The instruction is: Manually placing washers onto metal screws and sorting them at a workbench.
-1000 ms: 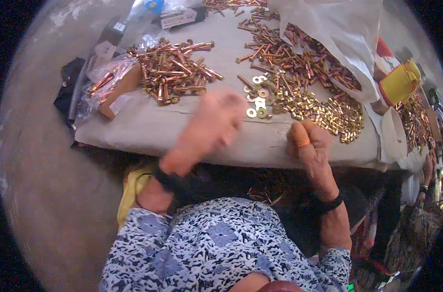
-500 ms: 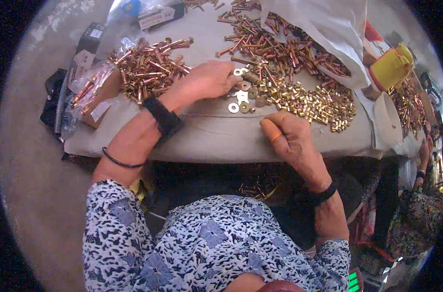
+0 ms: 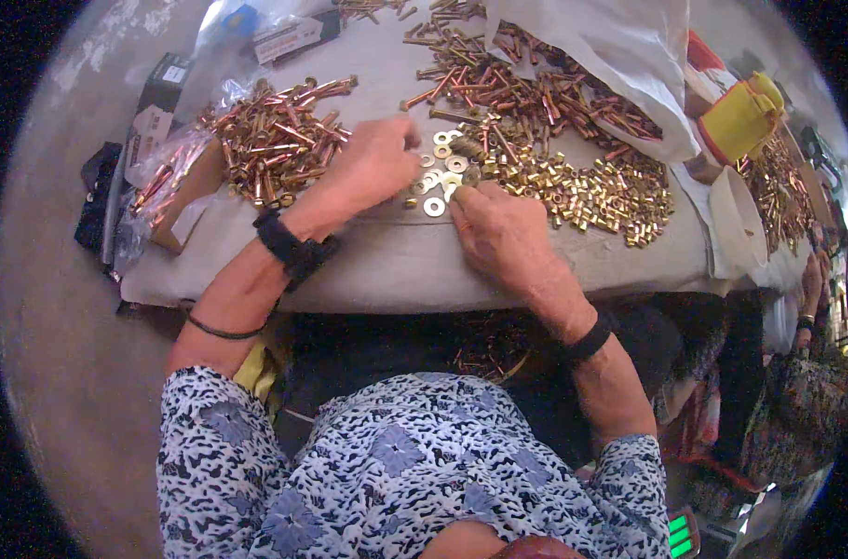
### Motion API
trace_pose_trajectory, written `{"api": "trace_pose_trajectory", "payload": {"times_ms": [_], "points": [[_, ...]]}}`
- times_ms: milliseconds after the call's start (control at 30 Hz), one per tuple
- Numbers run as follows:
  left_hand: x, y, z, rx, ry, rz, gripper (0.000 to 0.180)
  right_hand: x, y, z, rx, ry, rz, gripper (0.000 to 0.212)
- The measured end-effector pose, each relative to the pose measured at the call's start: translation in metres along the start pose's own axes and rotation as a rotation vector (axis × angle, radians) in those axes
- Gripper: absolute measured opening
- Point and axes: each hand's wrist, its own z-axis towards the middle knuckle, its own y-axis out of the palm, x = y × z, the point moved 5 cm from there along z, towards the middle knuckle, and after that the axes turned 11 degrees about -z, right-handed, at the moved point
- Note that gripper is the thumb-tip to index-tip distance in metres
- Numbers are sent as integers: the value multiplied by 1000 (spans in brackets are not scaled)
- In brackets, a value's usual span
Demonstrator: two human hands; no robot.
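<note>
My left hand (image 3: 375, 166) is over the table between the bolt pile and the washers, its fingers curled and slightly blurred; whatever they hold is hidden. My right hand (image 3: 506, 231) reaches to the right edge of the washers, thumb and fingers drawn together at a bright washer (image 3: 451, 181); I cannot make out what is between them. Several flat washers (image 3: 433, 207) lie loose between my hands. Brass-coloured nuts (image 3: 596, 197) spread to the right of them. A heap of coppery bolts (image 3: 279, 140) lies left of my left hand.
More bolts (image 3: 535, 93) lie at the back, partly under white sheeting (image 3: 610, 56). A cardboard box (image 3: 189, 191) with bagged bolts stands at the left edge. A yellow glove (image 3: 742, 119) and a white container (image 3: 736, 216) are at right. Another person's hand (image 3: 810, 279) shows far right.
My left hand has drawn back from the washers toward the left bolt heap. My right hand has moved left and forward from the table's front edge to the washers.
</note>
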Motion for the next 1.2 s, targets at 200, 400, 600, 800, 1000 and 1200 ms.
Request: {"api": "trace_pose_trajectory", "payload": {"times_ms": [200,400,600,800,1000,1200], "points": [[26,-16,-26,109,45,-399,25,15,-21,-12,343,149,357,8],[33,22,-66,-66,-313,-749,19,19,-30,-19,287,240,542,10],[36,40,-81,-18,-344,-990,18,19,-19,-28,168,401,713,11],[43,46,-86,-38,-428,-1117,17,15,-23,-29,179,330,663,16],[50,52,-89,-86,-614,-1558,14,5,-37,-27,312,-155,357,34],[48,55,-81,-128,-539,-1635,18,30,-54,-22,362,149,171,35]]}}
